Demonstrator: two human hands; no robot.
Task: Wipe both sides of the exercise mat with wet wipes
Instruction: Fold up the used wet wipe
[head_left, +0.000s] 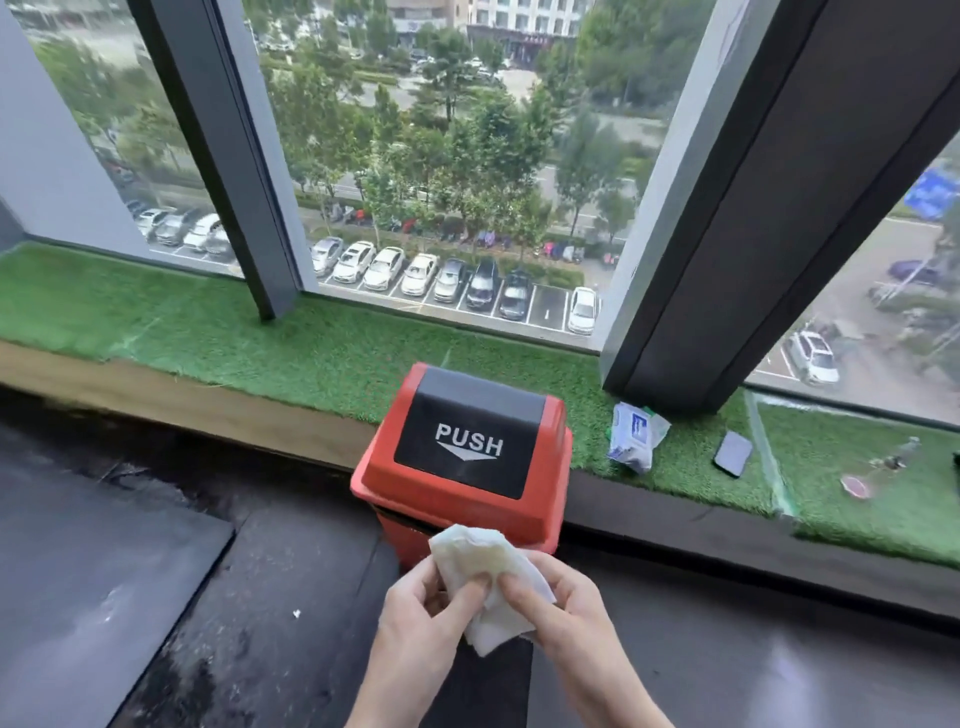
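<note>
White wipe (483, 558) lower centre, pinched by curled fingers of left hand (421, 618) and right hand (561, 597), overlapping red bin (467, 452), dark mat (93, 597) lower left, bare floor between.

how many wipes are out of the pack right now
1: a crumpled wet wipe pinched between the left hand and right hand, in front of the red bin. The pack on the turf may hide more.
</note>
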